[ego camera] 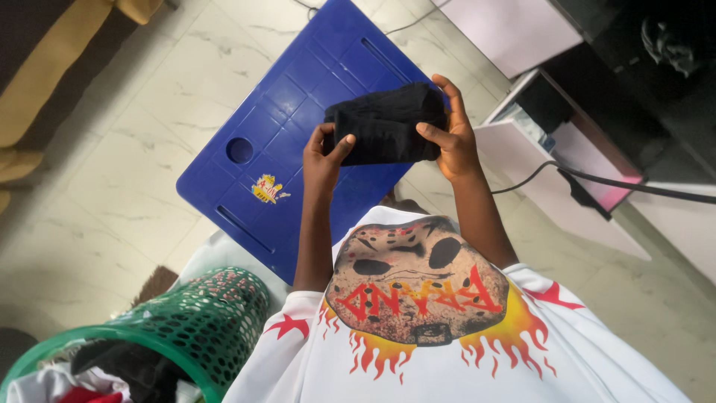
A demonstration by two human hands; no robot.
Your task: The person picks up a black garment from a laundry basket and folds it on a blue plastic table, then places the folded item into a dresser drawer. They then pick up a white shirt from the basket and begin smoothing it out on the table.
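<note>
Head view, looking straight down. Two hands, one folded black garment (388, 123), one blue plastic tray-table (276, 134), one green mesh laundry basket (186, 328). Left hand (322, 160) clamped on the garment's left end, thumb on top, fingers tucked under and hidden. Right hand (451, 138) gripping the right end, thumb pressed across the front, fingers wrapped over the far edge. Garment held up between both hands, above the tray-table, not resting on it; kind of garment impossible to tell, just a dark bundle with no detail. Tray-table: one round cup hole, two long slots, one small yellow sticker (267, 189), near corner covered by the arms and shirt. White printed T-shirt (447, 343) filling the bottom, red and orange flame graphic around a mask design. Basket cut off at the lower left corner, with white, red and dark clothes inside, count unclear. One black cable (597, 177) running across a white low cabinet (552, 186) at right, dark unit above it hard to make out. Tan sofa edge (45, 82) cut off at top left. Floor of pale marbled tiles (112, 186), indoor room.
</note>
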